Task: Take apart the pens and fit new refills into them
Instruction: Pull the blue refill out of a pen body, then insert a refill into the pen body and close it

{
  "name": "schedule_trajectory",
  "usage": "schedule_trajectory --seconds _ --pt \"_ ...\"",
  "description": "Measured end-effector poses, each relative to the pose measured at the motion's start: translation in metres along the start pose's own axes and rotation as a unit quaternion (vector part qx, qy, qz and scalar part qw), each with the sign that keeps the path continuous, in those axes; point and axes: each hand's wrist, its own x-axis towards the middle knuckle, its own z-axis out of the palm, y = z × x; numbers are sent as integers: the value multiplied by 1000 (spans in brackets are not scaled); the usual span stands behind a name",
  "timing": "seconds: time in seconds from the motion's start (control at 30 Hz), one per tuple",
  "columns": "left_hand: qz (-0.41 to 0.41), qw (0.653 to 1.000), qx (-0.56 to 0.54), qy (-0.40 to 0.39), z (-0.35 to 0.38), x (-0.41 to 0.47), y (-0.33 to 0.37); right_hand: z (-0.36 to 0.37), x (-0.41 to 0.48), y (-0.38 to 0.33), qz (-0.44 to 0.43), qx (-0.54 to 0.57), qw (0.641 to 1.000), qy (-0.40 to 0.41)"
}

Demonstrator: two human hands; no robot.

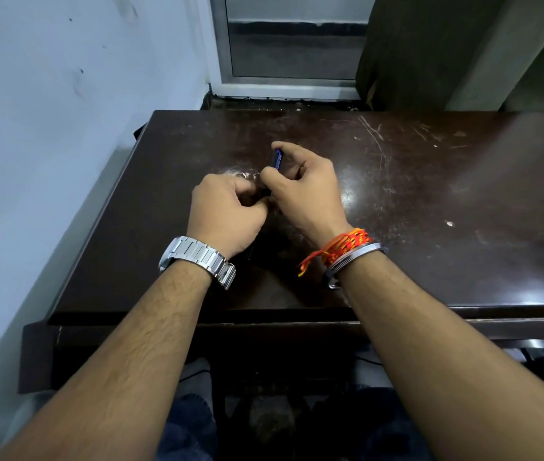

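I am holding a short dark-blue plastic pen barrel with pale lettering (277,159) in my right hand (300,191), fingers closed around it, index fingertip over its far end and thumb lower on the side. It is sitting above the scratched dark-brown wooden table (430,194), not resting on it. My left hand (227,211) is curled into a loose fist right against the right one, fingertips pinching something at the barrel's near end; what exactly is hidden, so I cannot tell whether it is the tip section or a refill.

I am judging this as the unscrewing or pulling-apart step. To do it well, I am wanting to keep the barrel fixed in the right hand and let the left fingertips do the turning, staying in line with the barrel so nothing bends or pops loose. Working low over the table is sensible, since any small part that slips would have little way to fall.

Both forearms are reaching forward and angling inward, wrists nearly meeting. The left wrist is wearing a silver metal link watch (197,257); the right one is carrying orange-and-yellow threads (340,246) and a plain steel bangle (353,257).
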Motion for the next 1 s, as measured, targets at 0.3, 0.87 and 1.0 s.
schedule_trajectory --seconds 0.3,0.87,1.0 --pt "-51 997 -53 30 3 2 3 3 -5 5 90 -2 996 -27" --pt "-154 986 34 57 -2 6 -1 -45 6 9 107 -199 974 28" --pt "-173 983 66 8 -2 5 -4 -41 4 11 94 -226 969 36"
